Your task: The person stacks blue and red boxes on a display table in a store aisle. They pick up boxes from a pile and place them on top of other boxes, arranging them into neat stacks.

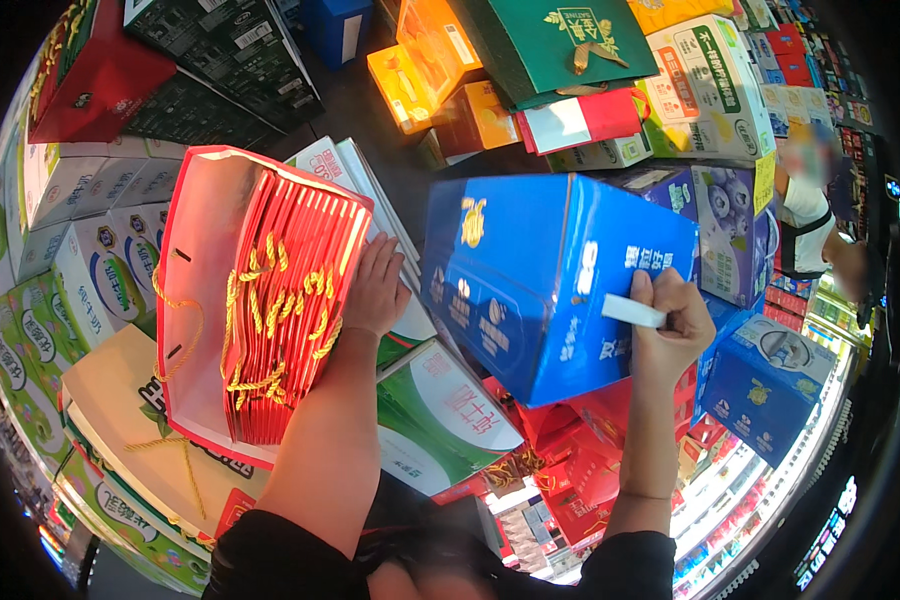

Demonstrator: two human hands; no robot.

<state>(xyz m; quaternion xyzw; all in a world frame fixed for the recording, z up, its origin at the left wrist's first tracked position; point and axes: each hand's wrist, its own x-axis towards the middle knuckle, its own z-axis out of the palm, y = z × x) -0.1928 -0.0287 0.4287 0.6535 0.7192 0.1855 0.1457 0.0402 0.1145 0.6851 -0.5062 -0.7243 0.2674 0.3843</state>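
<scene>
A blue milk carton box [510, 285] hangs tilted from my right hand [671, 322], whose fingers are closed on the white strap handle on its side. My left hand [377, 289] lies with its fingers extended against the right side of a red gift bag [210, 300], which is packed with folded red bags with gold cord handles [292, 300]. Beside my left hand stand white cartons [397, 277], and a green and white milk carton [450, 416] lies below it. Whether my left hand grips the red bag is not plain.
A beige paper bag [127, 397] and stacked milk cartons [112, 277] stand at the left. A green gift bag [547, 45], orange boxes [420, 75] and a blueberry carton [731, 232] are at the top and right. Another blue carton [765, 382] sits lower right. A person [810, 202] stands far right.
</scene>
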